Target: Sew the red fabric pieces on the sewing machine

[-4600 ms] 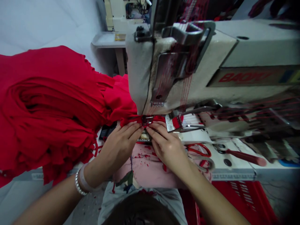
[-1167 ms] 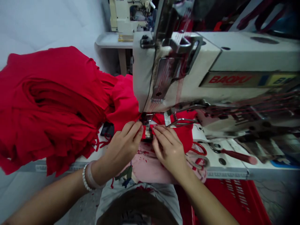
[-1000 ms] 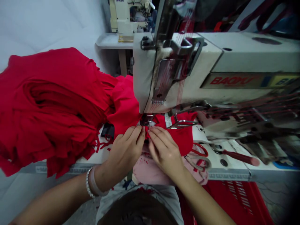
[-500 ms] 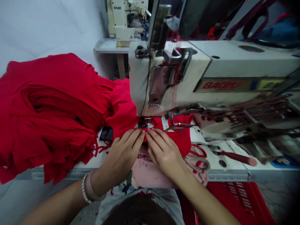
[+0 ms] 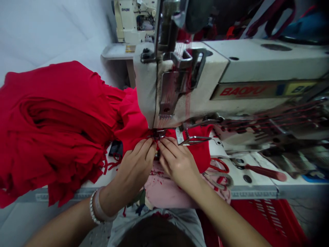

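A piece of red fabric (image 5: 200,154) lies under the presser foot (image 5: 159,133) of a white sewing machine (image 5: 180,82) and spreads to both sides of it. My left hand (image 5: 138,161), wrist bearing a beaded bracelet, has its fingers pressed together on the fabric's near edge, just left of the foot. Opposite it, my right hand (image 5: 178,163) holds the same edge. The fingertips of the two hands nearly meet right in front of the foot. Both thumbs are mostly hidden beneath. Red threads run down the machine head to the needle area.
A tall pile of red fabric pieces (image 5: 56,127) covers the table's left side. Scissors (image 5: 218,168) with red-and-grey handles and a red-handled screwdriver (image 5: 264,171) lie at right. Below is a red basket (image 5: 272,219). Another sewing machine (image 5: 131,20) stands behind.
My fingertips have come slightly closer to the presser foot, and less fabric shows between them and the foot. The machine sits a little further left in view as the camera shifted.
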`<move>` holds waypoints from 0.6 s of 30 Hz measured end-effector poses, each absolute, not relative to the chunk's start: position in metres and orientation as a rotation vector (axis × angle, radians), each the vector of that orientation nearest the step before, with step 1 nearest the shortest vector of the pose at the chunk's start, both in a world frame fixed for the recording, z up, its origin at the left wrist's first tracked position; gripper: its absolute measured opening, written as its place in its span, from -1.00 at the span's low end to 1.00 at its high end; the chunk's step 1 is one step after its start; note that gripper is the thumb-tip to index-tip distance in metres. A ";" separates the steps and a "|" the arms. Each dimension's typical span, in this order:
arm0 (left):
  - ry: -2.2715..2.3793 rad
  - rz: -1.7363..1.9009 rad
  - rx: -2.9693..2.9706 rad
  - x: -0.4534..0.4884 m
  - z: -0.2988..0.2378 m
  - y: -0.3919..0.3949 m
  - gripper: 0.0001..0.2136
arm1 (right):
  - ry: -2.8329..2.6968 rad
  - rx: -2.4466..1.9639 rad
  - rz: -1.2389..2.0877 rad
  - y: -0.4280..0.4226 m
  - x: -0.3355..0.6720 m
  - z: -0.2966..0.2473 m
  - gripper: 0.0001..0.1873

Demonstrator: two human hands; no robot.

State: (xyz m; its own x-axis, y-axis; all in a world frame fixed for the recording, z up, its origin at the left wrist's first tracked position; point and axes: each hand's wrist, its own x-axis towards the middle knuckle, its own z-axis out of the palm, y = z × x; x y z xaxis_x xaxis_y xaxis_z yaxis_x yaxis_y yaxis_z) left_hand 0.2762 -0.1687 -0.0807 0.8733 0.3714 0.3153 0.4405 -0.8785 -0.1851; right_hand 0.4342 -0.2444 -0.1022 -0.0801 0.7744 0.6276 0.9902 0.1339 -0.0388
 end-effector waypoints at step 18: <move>-0.485 -0.505 -2.914 0.285 -0.082 -0.155 -0.74 | -1.899 -1.667 -0.477 -0.236 0.436 -0.100 -0.73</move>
State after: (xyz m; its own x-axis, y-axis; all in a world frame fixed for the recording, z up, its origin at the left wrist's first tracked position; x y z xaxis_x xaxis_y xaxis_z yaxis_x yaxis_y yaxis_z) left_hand 0.2849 -0.1550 -0.0818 0.8915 0.2885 0.3493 0.3372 -0.9375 -0.0863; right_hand 0.4358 -0.2361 -0.1003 -0.0683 0.7815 0.6201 0.9819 0.1629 -0.0972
